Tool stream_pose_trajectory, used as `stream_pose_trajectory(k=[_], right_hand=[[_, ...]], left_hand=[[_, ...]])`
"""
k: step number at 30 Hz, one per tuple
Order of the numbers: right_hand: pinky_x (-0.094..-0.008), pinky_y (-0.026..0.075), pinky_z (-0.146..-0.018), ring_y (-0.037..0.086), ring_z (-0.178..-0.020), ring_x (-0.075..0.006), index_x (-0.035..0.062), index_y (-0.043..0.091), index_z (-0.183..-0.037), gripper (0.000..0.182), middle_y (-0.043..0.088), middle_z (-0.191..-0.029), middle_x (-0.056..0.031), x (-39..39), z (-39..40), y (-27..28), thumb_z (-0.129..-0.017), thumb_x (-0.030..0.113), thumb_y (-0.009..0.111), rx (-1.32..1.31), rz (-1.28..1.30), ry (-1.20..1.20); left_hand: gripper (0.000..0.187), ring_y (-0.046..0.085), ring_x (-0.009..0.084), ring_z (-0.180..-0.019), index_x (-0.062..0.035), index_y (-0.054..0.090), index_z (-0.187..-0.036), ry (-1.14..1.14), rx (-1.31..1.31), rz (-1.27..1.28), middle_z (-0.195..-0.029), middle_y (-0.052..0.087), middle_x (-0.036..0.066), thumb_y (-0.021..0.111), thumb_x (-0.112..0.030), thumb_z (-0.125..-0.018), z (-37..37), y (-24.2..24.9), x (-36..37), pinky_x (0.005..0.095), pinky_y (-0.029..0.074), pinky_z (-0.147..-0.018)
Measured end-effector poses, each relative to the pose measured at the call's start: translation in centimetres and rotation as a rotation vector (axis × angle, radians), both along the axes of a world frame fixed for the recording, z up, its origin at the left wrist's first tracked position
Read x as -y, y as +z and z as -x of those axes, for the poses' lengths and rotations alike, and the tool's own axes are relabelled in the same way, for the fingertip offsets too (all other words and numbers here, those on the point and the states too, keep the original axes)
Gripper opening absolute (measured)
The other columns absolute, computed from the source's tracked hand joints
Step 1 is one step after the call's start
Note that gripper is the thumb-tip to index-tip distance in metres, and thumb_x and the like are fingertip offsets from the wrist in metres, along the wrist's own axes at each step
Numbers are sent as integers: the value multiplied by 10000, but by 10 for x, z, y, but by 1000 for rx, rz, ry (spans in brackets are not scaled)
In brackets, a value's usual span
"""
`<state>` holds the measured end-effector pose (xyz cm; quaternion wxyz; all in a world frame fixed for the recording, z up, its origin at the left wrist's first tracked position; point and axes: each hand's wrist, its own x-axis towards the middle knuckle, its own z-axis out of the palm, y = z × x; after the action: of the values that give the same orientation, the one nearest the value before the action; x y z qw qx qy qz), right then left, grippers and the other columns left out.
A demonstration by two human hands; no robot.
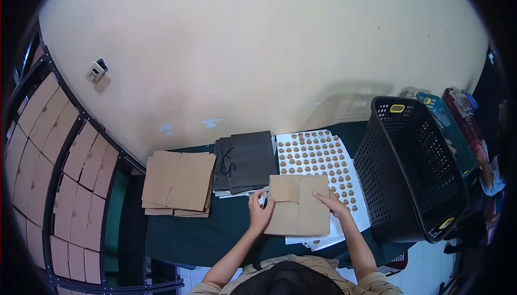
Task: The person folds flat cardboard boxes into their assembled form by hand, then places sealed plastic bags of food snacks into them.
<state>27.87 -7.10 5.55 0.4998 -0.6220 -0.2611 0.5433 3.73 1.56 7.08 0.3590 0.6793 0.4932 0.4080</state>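
A: So your cardboard piece (pixel 312 217) is right in front of you, over the lower part of the sticker sheets (pixel 312 157), yeah?
B: Yep. Your right hand (pixel 335 207) is pinching its right edge, thumb flat on top.
A: And your left hand (pixel 260 215)?
B: At the left edge, thumb and forefinger parted. Can't tell if you're gripping anything there.
A: Stuff nearby: black sheets (pixel 252 157) and a cardboard stack (pixel 177 182) to your left, black basket (pixel 385 182) on your right.
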Motion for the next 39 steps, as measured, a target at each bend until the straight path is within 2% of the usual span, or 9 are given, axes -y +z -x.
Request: stream_pose_trajectory(k=[6,8,18,26,28,30,34,37,39], right_hand=[[-371,320,-981,312,-1243,-249,11,224,-1341,778,359,-1311,-158,19,20,74,-765,302,657,325,-313,32],[-381,409,-846,375,-1160,-193,48,302,-1292,584,382,-1279,-114,26,7,106,-835,292,571,-9,-462,99],[-341,420,-812,513,-903,-177,112,476,-1148,431,525,-1008,-30,3,27,-17,-884,446,409,-504,-365,-349],[-299,439,-736,522,-881,-139,81,537,-1015,240,559,-963,-38,20,41,-127,-870,263,479,-301,-256,-239],[-247,424,-664,517,-776,-104,39,548,-904,121,542,-855,-29,20,37,-115,-845,145,536,185,-138,-360],[-239,424,-675,511,-763,-97,16,531,-906,130,542,-852,-36,18,34,-67,-845,131,541,512,-299,-583],[-254,422,-764,530,-862,-116,5,524,-934,147,552,-867,-55,13,68,67,-856,131,524,365,-434,-505],[-364,361,-923,483,-1075,-260,5,475,-1091,324,529,-1062,-175,1,84,84,-827,170,565,103,-448,-135],[-452,260,-1005,322,-1214,-412,3,334,-1257,607,349,-1269,-300,-14,81,66,-779,246,619,961,-207,161]], left_hand=[[461,387,221,-1199,14,377,-1244,-336,495,281,-1266,415,152,552,-58,-823,19,49,-8,331,301,-991],[388,388,206,-1201,3,405,-1192,-376,497,146,-1274,407,144,480,36,-812,32,77,-14,326,282,-1006],[218,490,119,-950,-61,496,-983,-103,918,693,-984,539,28,387,-240,-924,49,-21,-29,281,381,-869],[229,480,131,-900,-85,506,-971,-48,589,739,-952,524,30,373,-264,-922,78,-127,-11,249,370,-816],[271,491,146,-936,-72,524,-978,109,506,826,-974,517,43,363,-285,-928,82,-93,-10,269,387,-830],[214,501,135,-905,-37,520,-1005,122,257,242,-966,520,52,427,-207,-913,86,-67,-19,277,416,-776],[161,541,118,-882,-5,526,-1017,-160,157,-56,-957,554,59,483,-86,-886,59,73,-3,247,429,-796],[328,538,242,-1003,13,496,-1087,-329,8,116,-1063,540,181,552,-197,-842,36,74,2,314,420,-849],[535,433,320,-1126,10,429,-1198,-285,-426,-80,-1234,421,218,551,-357,-829,36,53,-1,405,311,-965]])
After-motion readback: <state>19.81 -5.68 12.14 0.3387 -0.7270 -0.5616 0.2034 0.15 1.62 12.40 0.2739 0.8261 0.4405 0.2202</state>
